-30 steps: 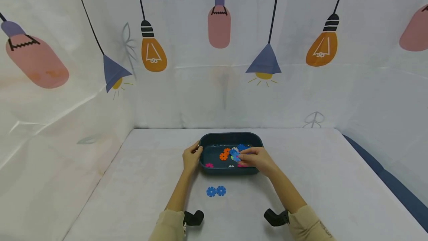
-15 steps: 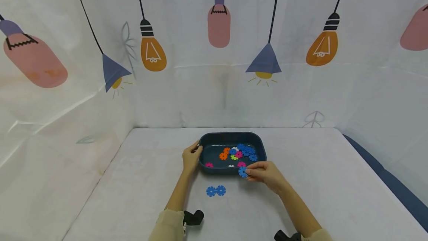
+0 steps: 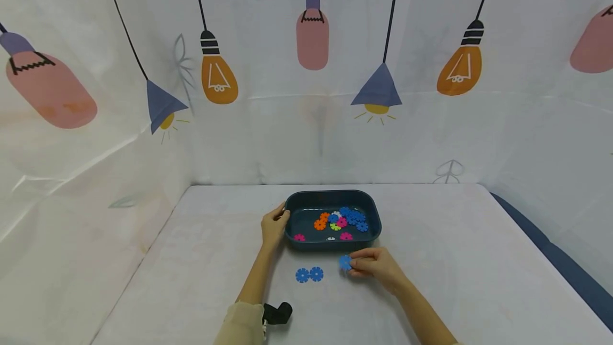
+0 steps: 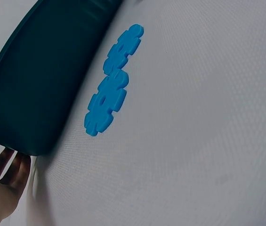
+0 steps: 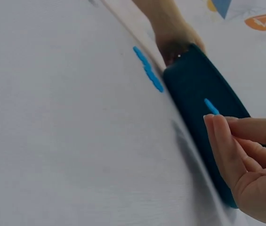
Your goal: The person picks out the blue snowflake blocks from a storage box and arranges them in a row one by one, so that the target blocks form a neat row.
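A dark teal tray (image 3: 306, 245) stands on the table, with flower-shaped plastic pieces inside in blue, orange, pink, white and yellow-green. My left hand (image 3: 274, 227) grips its left end, thumb at the rim; in the left wrist view the fingers (image 4: 11, 170) lie against the tray's end wall. Between thumb and fingertips my right hand (image 3: 378, 268) pinches a blue flower-shaped disc (image 3: 345, 262), held in front of the tray and apart from it. Two more blue discs (image 3: 309, 274) lie side by side and touching on the table, left of the pinched disc.
The white-covered table (image 3: 201, 281) runs back to a white wall sheet (image 3: 268, 137) printed with hanging lamps. A dark wrist mount (image 3: 278, 313) juts from the left sleeve (image 3: 241, 323) over the table.
My right hand has lifted a blue disc out of the tray and brought it over the front rim toward me. The left hand has stayed on the tray.
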`<state>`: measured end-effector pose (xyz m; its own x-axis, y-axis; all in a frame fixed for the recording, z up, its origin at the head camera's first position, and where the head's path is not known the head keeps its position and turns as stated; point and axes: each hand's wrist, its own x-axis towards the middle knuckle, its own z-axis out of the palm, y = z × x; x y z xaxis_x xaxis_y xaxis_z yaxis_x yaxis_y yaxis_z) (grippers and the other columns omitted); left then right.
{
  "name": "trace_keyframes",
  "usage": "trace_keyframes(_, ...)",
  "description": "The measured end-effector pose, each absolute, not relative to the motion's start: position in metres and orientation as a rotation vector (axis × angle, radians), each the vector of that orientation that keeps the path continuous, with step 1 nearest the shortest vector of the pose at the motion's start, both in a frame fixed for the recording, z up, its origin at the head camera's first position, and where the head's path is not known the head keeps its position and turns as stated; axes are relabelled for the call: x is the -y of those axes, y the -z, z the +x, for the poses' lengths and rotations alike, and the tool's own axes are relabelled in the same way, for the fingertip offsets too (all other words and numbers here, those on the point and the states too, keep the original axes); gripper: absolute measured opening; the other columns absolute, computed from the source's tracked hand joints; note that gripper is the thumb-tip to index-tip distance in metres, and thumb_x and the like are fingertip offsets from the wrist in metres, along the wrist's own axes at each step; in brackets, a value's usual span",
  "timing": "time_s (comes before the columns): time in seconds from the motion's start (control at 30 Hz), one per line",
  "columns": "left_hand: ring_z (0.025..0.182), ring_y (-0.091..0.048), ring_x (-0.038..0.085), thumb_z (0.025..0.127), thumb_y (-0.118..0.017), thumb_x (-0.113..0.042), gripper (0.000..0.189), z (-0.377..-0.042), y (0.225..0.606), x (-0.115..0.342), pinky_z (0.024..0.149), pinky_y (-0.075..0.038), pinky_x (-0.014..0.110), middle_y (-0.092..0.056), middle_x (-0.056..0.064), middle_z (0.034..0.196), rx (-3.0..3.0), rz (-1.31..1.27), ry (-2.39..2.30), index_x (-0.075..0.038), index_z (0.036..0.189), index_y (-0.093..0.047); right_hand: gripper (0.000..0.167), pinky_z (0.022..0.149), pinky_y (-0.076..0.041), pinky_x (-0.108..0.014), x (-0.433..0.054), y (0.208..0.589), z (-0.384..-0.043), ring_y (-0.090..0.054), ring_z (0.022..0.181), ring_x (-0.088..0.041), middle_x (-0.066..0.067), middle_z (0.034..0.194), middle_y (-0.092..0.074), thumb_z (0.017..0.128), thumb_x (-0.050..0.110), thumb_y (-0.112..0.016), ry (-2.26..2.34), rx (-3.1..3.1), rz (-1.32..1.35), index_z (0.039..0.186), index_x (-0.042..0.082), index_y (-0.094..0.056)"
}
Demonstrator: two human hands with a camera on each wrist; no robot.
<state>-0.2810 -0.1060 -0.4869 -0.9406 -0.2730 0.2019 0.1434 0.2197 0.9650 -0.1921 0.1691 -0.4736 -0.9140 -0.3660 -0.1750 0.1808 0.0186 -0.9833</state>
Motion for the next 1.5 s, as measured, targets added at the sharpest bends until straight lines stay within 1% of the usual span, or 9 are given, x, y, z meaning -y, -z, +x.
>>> trace_keyframes(0.17,0.096,-0.063,0.031,0.088,-0.061,-0.011,0.034,-0.281,0.487,0.106,0.081,-0.054,0.037,-0.066,0.021,0.110,2.172,0.138,1.777,-0.001,0.121,-0.063,0.034,0.069,-0.056,-0.027,-0.164,0.483,-0.189,-0.069,0.071,-0.014,-0.019,0.092,-0.069,0.087,0.001,-0.061,1.923,-1.933,-0.168,0.111,-0.023,-0.054)
trace_keyframes(0.47,0.094,-0.064,0.030,0.088,-0.061,-0.010,0.034,-0.281,0.487,0.105,0.079,-0.054,0.035,-0.066,0.021,0.109,2.170,0.143,1.765,0.000,0.120,-0.063,0.031,0.066,-0.056,-0.028,-0.151,0.486,-0.184,-0.068,0.067,-0.013,-0.020,0.090,-0.069,0.084,-0.001,-0.065,1.878,-2.033,-0.048,0.106,-0.022,-0.058)
trace_keyframes(0.87,0.097,-0.063,0.032,0.089,-0.060,-0.010,0.034,-0.280,0.487,0.105,0.082,-0.054,0.038,-0.065,0.022,0.112,2.163,0.107,1.776,0.001,0.121,-0.062,0.026,0.064,-0.056,-0.028,-0.140,0.487,-0.186,-0.067,0.065,-0.013,-0.015,0.085,-0.069,0.081,0.002,-0.069,1.815,-2.130,0.050,0.100,-0.016,-0.064)
trace_keyframes(1.17,0.096,-0.064,0.032,0.089,-0.060,-0.009,0.034,-0.279,0.488,0.105,0.081,-0.054,0.039,-0.065,0.023,0.111,2.164,0.096,1.757,0.002,0.121,-0.062,0.023,0.063,-0.056,-0.028,-0.134,0.486,-0.186,-0.068,0.065,-0.014,-0.013,0.081,-0.070,0.081,0.005,-0.072,1.754,-2.145,0.017,0.096,-0.012,-0.068)
trace_keyframes(1.5,0.097,-0.063,0.032,0.089,-0.060,-0.009,0.034,-0.279,0.487,0.105,0.081,-0.054,0.039,-0.065,0.021,0.112,2.160,0.104,1.752,0.001,0.121,-0.062,0.022,0.062,-0.056,-0.028,-0.129,0.483,-0.186,-0.067,0.064,-0.013,-0.013,0.079,-0.070,0.081,0.004,-0.071,1.768,-2.141,-0.046,0.095,-0.013,-0.067)
